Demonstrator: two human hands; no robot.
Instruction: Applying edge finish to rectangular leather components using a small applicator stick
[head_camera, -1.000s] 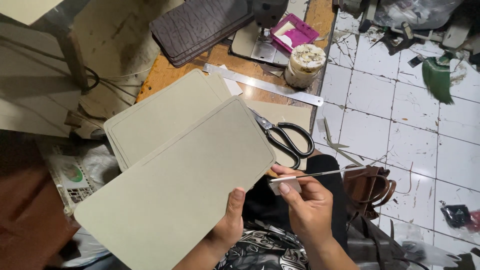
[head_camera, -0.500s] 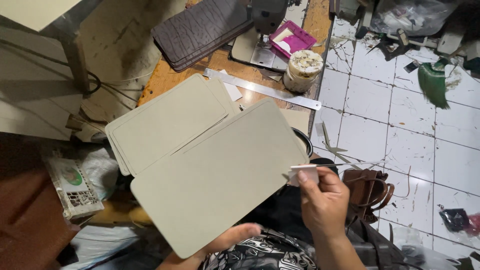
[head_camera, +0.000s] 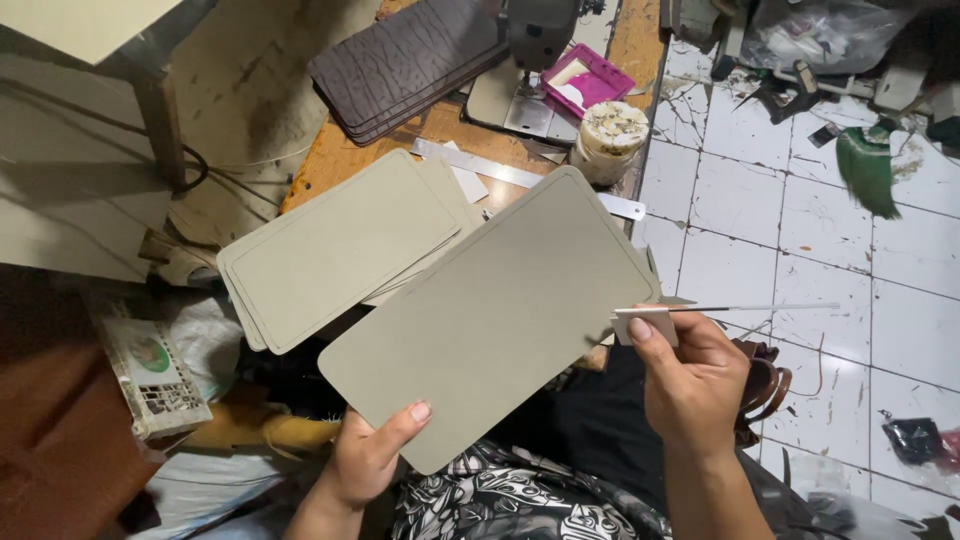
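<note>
Now left hand (head_camera: 365, 455) grips grey panel (head_camera: 490, 315); right hand (head_camera: 690, 375) pinches small card (head_camera: 640, 322).

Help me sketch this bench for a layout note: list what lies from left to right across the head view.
White mesh basket → stack of grey panels → left hand → held grey panel → right hand with thin blade tool → green brush.

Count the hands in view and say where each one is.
2. The left hand holds the grey rounded card panel at its lower edge; the right hand pinches a small white card piece beside it.
</note>
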